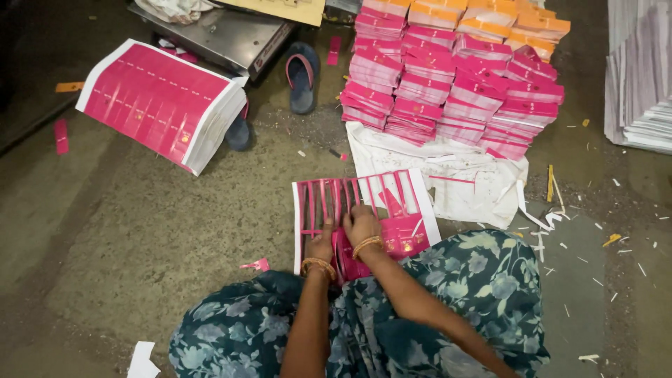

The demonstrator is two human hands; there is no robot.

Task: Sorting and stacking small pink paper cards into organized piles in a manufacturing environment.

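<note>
Pressing both hands onto a pink die-cut sheet [360,210] on the floor.
Right hand [362,224], fingers flat and together, lies nearer its strips, which run away from the person; left hand [321,245] clamps the near edge.

Under my fingers [360,218]: glossy pink printed paper sheet [364,203], die-cut. Beyond it: crumpled matt white paper [455,178], stacked pink card packets [448,91]. Floor [154,231]: rough, dull concrete. My lap: soft floral cloth [483,280].

On the concrete floor [140,231], the die-cut pink card sheet [364,210] lies just before the person's lap, under the left hand [322,245] and right hand [362,224]. Behind it lies crumpled white paper [448,175], then stacked pink card bundles [448,91]. Far left lies the tall stack of uncut pink sheets [161,105].
</note>
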